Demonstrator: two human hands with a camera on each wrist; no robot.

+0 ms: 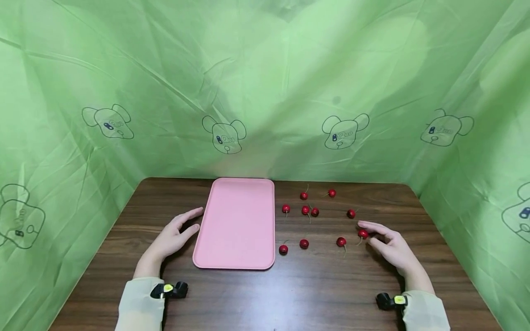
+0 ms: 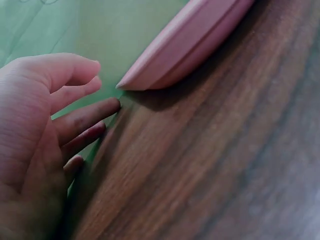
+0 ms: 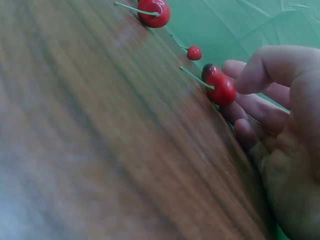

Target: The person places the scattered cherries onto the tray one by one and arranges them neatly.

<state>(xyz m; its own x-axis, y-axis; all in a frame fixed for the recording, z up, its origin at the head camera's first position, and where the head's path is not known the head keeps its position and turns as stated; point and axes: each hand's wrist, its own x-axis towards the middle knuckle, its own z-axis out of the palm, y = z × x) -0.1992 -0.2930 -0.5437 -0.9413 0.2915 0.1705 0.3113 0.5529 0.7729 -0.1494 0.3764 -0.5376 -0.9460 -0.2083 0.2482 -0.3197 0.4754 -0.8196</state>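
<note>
My left hand (image 1: 171, 236) lies just left of the pink tray (image 1: 238, 220), its fingers loosely bent and holding nothing. In the left wrist view the fingertips are right by the tray's rim (image 2: 185, 45). On the right, my right hand (image 1: 391, 246) is around a red cherry (image 1: 362, 234) with a green stem, thumb and forefinger apart on either side of it. The right wrist view has that cherry (image 3: 223, 91) at the thumb tip, on the wood. Close by are a second cherry (image 1: 341, 242) and a third cherry (image 1: 351, 214).
Several more cherries lie scattered right of the tray, among them a cherry (image 1: 283, 249) near its lower right corner and a cherry (image 1: 332, 193) toward the back. The dark wooden table (image 1: 314, 294) is enclosed by a green cloth (image 1: 265, 82) with bear-head drawings.
</note>
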